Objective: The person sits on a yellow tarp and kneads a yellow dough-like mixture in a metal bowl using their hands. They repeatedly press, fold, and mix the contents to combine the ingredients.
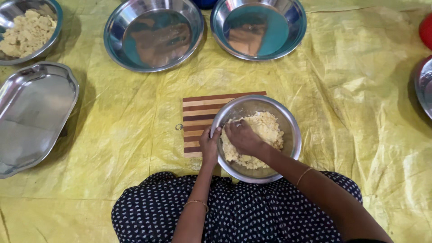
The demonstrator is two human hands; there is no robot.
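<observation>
Hands at a bowl of pale dough on a yellow sheet

A crinkled yellow plastic sheet [360, 90] covers the floor and carries everything in view. At the near edge sits the person's lap in dark blue cloth with small white spots [243, 216]. To the far left lies a shallow steel tray [31, 117] with a wavy rim. Beyond it, at the top left corner, a steel bowl [51, 27] holds crumbly pale dough. Two wide round steel plates stand side by side along the top: the left plate [153, 33] and the right plate [258, 27], both bare and reflecting the room. Another steel rim [423, 85] shows at the right edge, with a red thing [426, 30] just above it.

In the middle lies a striped wooden cutting board [198, 121], light and dark bands across it. A steel mixing bowl [288, 123] rests partly on the board's right end and partly on the sheet. Inside it sits a heap of pale yellow dough [265, 128].

The left hand [209, 146] clasps the bowl's near left rim, its grip closed on the edge with fingers curled over it. The right hand [243, 137] lies inside the bowl, fingers bent down into the dough, pressing on it. Thin gold bangles circle both wrists
</observation>
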